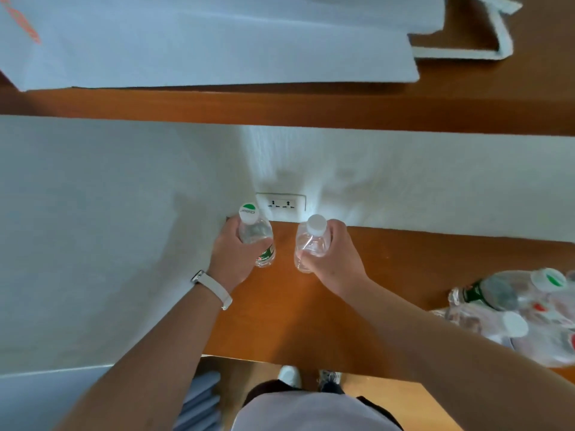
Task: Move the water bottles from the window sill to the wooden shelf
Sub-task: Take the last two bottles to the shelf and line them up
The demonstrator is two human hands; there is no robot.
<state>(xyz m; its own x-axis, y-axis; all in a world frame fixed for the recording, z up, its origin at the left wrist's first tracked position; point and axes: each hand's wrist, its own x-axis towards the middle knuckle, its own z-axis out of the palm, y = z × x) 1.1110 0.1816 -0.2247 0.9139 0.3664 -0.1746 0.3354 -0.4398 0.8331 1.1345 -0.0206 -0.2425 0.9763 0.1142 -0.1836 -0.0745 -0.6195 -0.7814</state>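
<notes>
left hand (pixel 231 256) gripping green-label bottle (pixel 256 236), right hand (pixel 334 256) gripping clear bottle (pixel 311 244) (both upright), wooden shelf (pixel 404 265)

The white and green round cap (pixel 248 211) of the clear plastic water bottle with the green label (pixel 257 236) has a short word on it, but it is too blurry to read for sure. The big white paper bag (pixel 186 42) on the top brown wooden shelf (pixel 280 107) has orange-red letters (pixel 23 21) near its corner, too smeared to read.
</notes>
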